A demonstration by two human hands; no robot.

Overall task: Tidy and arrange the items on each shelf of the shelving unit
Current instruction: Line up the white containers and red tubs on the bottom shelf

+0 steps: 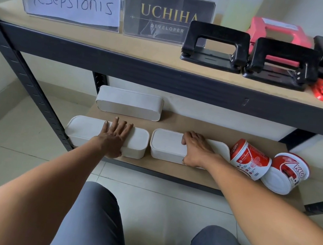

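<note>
On the lower shelf (179,123), our left hand (115,136) lies flat atop one white box (83,131); our right hand (195,150) grips another box (165,144).

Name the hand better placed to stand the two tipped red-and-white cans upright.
Right. The right hand rests on the white box directly beside the tipped cans; the left hand lies on the far box.

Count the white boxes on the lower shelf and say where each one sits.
3. One box sits front left under the left hand; one front middle, gripped by the right hand; one behind them. The upper shelf may hide more.
</note>
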